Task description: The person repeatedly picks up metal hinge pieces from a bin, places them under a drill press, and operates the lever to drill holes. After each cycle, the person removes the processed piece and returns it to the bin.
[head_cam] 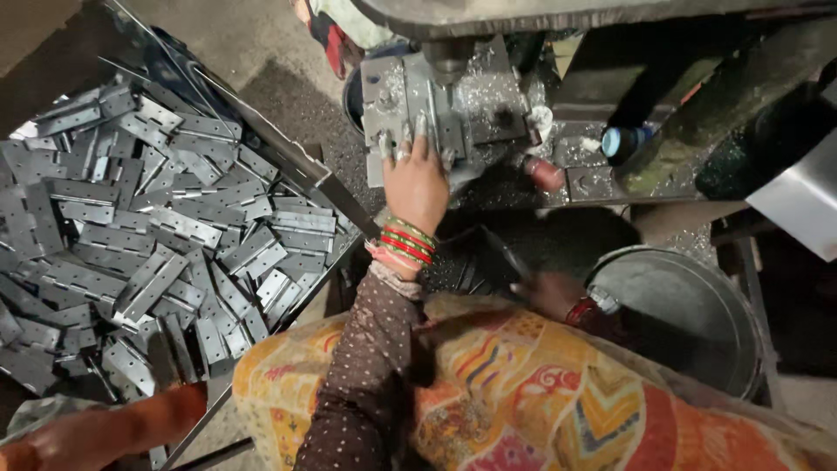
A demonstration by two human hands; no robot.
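My left hand (417,179) reaches forward onto the jig of a drill press (453,96). Its fingers lie spread on a grey hinge plate (410,131) and press it against the jig under the spindle. Red and green bangles circle that wrist, and the sleeve is brown with dots. My right hand (545,292) sits lower in dim shadow, beside a dark tray (475,262) and near the rim of a metal bucket (689,314). What it holds is too dark to see. A bright patterned cloth (540,392) covers my lap.
A large metal tray (323,179) at left is heaped with several grey hinge plates (157,235). Metal shavings litter the machine table. A red knob (545,173) and a blue-capped item (623,139) sit right of the jig. An orange sleeve (113,427) shows at bottom left.
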